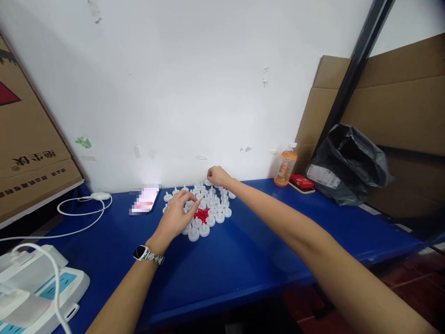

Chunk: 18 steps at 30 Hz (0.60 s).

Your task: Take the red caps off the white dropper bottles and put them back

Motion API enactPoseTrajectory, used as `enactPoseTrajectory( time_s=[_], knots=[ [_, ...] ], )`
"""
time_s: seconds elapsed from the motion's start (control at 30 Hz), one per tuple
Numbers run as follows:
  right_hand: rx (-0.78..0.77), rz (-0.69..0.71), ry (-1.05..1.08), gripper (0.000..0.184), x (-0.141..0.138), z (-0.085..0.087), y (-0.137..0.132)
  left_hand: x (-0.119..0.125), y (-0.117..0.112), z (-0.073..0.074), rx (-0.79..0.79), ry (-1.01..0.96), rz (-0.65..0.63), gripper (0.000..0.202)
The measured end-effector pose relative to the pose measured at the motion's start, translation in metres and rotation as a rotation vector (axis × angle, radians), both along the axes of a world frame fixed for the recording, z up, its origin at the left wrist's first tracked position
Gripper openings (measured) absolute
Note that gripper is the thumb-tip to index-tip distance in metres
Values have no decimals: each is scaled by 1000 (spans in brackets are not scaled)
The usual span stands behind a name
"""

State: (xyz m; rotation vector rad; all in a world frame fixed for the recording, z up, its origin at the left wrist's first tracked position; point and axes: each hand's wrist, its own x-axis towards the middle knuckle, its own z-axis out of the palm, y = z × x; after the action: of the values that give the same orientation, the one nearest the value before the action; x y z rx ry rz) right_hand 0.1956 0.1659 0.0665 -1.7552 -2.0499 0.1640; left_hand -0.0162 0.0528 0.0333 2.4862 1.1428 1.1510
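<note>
Several small white plastic caps stand in a cluster on the blue table, around a little pile of red pieces. My left hand, with a watch on its wrist, rests over the left side of the cluster, its fingertips pinched at the red pile. My right hand reaches to the far edge of the cluster near the wall, its fingers curled in a pinch over a white cap; what it holds is too small to make out.
A phone lies left of the caps. A white cable and charger trail further left, by a cardboard box. A white device sits at the near left. An orange bottle, a red box and a black bag stand right.
</note>
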Motion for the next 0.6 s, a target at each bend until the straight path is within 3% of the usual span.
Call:
enactPoseTrajectory(
  time_s=[0.27,0.47,0.6],
  knots=[
    [-130,-11,-126,24,-15,-13,19,-1,2,-2,11,13,-9,24],
    [-27,-101,-108,35,7,-13,22,0,1,-1,6,23,-12,24],
    [-22,-171,-151,30,23,-15,19,4,1,-4,-3,26,-33,22]
  ],
)
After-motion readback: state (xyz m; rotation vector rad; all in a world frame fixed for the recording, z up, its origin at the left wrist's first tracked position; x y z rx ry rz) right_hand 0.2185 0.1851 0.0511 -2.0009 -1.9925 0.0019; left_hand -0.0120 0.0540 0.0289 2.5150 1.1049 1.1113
